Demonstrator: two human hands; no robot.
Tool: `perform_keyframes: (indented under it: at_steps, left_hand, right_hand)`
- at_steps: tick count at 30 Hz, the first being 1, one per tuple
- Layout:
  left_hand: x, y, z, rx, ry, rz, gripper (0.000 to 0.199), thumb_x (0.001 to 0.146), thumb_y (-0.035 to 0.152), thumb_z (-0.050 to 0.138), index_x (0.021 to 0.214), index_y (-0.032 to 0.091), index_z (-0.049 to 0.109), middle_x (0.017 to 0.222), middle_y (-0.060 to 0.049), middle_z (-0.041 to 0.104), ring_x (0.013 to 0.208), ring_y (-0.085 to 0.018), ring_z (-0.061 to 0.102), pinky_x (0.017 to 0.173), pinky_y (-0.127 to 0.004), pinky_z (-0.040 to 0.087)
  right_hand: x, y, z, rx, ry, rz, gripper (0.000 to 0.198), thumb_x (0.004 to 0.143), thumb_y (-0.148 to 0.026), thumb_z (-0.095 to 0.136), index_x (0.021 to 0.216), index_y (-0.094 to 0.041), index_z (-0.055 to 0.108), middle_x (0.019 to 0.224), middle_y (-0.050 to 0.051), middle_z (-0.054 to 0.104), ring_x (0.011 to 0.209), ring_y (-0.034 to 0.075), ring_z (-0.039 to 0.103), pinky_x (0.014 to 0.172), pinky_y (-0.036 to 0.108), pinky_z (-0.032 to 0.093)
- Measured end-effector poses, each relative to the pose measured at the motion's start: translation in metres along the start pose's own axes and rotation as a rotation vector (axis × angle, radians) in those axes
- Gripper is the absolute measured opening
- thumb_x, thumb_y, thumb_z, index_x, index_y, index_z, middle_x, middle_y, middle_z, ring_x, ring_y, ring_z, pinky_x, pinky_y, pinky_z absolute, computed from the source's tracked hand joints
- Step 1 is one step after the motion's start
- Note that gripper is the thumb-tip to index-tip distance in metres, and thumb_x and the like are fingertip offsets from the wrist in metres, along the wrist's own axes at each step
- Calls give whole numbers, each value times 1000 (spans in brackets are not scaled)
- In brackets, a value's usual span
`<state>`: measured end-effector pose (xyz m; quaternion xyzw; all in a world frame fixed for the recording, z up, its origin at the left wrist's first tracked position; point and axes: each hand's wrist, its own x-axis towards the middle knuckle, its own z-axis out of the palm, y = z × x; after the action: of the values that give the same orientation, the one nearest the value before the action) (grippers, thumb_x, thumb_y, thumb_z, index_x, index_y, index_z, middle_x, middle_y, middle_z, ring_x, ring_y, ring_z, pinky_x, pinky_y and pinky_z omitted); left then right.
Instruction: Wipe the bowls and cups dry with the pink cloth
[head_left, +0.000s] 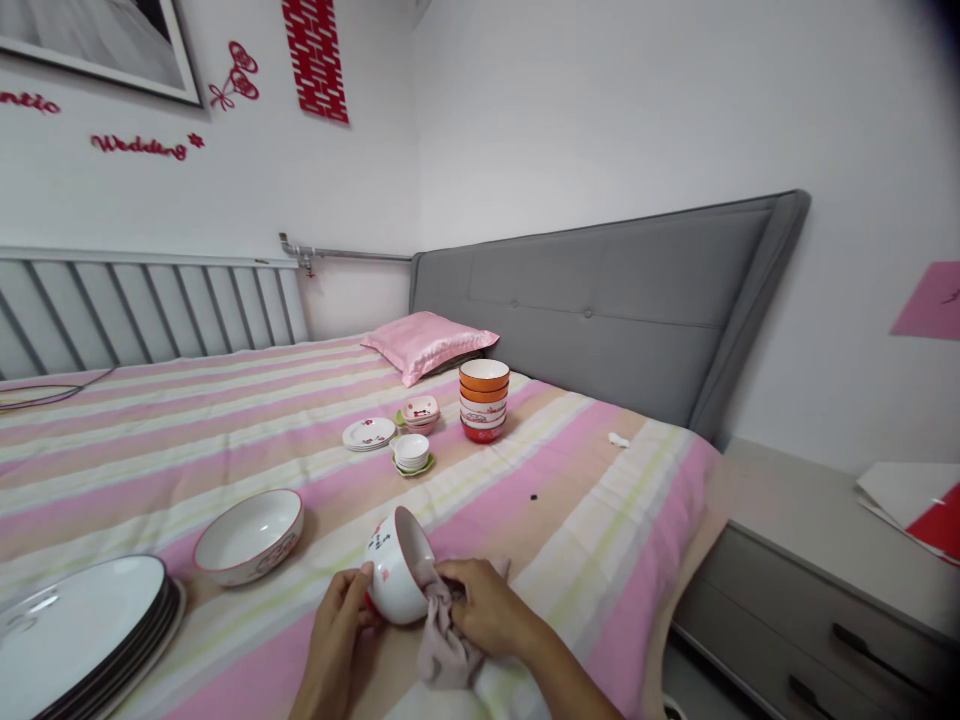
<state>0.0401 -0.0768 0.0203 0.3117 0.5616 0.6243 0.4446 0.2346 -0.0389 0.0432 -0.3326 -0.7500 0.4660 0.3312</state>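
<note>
A person's left hand point(341, 612) is clamped on a bowl point(396, 590), thumb against its white outside and fingers curled by its red base. The bowl is tipped on its side in front of the person, low over the bed, its mouth turned to the right; whether it rests on the sheet point(187, 430) cannot be told. The right hand point(487, 605) is closed on a crumpled cloth point(448, 645), which touches the bowl's rim and hangs down beside it. Left of the hands lies a wide bowl point(251, 535) with a pinkish rim, upright, and nearer the left edge a stack of dark-edged plates point(82, 620). Beyond the hands, well apart from them, stand small plates point(367, 433), pink dishes point(420, 412) and white cups point(411, 450) on a green leaf-shaped dish point(421, 470), all near one another. Just to their right rises a bowl stack point(484, 402), orange above, white in the middle and red below. A pink pillow point(427, 342) lies behind it, close to the grey headboard point(600, 300). A nightstand point(750, 590) stands at the right of the bed.
</note>
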Motion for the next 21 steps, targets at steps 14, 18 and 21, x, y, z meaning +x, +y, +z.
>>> perform_keyframes:
  at_steps: [14,18,21]
  left_hand:
    - [-12,10,9,19,33,31,44,60,56,74,71,18,55,57,4,52,46,-10,45,43,-20,35]
    - [-17,16,14,26,24,23,44,60,57,73,71,18,54,51,6,47,40,-8,40,38,-19,29]
    - [-16,16,15,31,24,30,46,58,57,74,70,18,53,50,6,47,39,-8,41,37,-19,29]
  right_hand:
    - [-1,-9,11,-41,-57,-24,31,65,-14,59,95,-17,67,85,0,69,76,16,61,69,21,44]
    - [-3,-13,24,-12,37,-41,41,67,-11,54,106,-19,63,92,2,70,80,17,63,72,22,45]
    - [-3,-11,33,-16,81,-43,48,64,-8,52,109,-20,62,93,2,71,82,17,64,73,22,46]
